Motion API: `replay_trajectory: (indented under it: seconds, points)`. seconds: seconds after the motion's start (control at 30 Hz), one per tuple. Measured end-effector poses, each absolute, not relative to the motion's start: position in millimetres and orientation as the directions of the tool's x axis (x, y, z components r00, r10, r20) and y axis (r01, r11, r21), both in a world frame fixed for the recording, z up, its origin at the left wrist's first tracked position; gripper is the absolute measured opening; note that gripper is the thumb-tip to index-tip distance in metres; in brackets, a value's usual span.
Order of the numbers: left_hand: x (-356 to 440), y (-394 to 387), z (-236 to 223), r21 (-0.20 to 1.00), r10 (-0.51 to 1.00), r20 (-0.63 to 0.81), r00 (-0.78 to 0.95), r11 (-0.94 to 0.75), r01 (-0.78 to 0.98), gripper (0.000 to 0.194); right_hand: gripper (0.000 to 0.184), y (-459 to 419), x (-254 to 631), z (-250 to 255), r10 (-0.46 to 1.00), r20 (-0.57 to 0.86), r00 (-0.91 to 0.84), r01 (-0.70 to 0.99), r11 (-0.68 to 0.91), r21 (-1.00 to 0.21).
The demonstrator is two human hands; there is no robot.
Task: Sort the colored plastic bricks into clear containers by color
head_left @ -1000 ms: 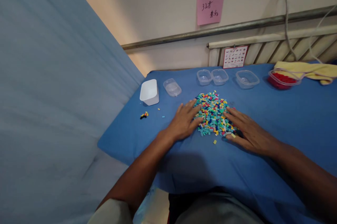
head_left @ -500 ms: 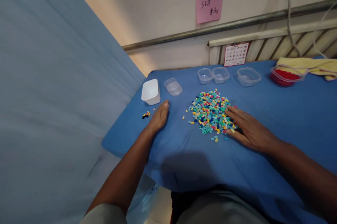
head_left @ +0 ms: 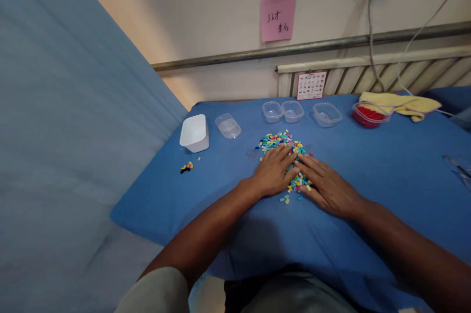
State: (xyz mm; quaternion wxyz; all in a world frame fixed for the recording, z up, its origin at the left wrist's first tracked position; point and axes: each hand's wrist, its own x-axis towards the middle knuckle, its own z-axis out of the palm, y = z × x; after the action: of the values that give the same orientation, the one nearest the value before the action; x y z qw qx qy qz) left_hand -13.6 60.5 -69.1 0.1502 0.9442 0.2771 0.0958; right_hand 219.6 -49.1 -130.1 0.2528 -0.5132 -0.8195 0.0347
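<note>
Both hands lie flat with fingers spread, holding nothing: the left hand (head_left: 274,175) and the right hand (head_left: 326,186) press on the near part of the pile of small coloured bricks (head_left: 281,143) in the middle of the blue tabletop (head_left: 386,166). I judge the sorting is only begun, because the pile is mostly unsorted. At 12 o'clock from the pile the three clear tubs (head_left: 292,111) look empty, at 1 o'clock one tub with red bricks (head_left: 369,116) is filled, and at 10 o'clock the white box (head_left: 194,133) and a clear tub (head_left: 228,125) show nothing inside; a few loose bricks (head_left: 186,167) lie at 9 o'clock.
</note>
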Motion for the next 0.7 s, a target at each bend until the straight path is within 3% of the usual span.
replay_trajectory:
  seconds: [0.1,0.2,0.43,0.7]
  points:
    - [-11,73,-70,0.205,0.566,0.092,0.819,-0.816,0.540,0.064,0.078,-34,206,-126,0.890,0.334,-0.311,0.870,0.408,-0.277]
    - [-10,96,-70,0.163,0.616,0.079,0.783,-0.783,0.600,0.061,0.077,-4,189,-116,0.922,0.278,-0.270,0.911,0.338,-0.235]
    - [-23,137,-71,0.172,0.656,0.055,0.753,-0.749,0.640,0.061,0.067,55,191,-92,0.951,0.146,-0.273,0.932,0.299,-0.206]
    - [-13,90,-66,0.231,0.540,0.011,0.842,-0.820,0.523,0.081,0.072,14,212,-105,0.965,0.153,-0.214,0.946,0.244,-0.215]
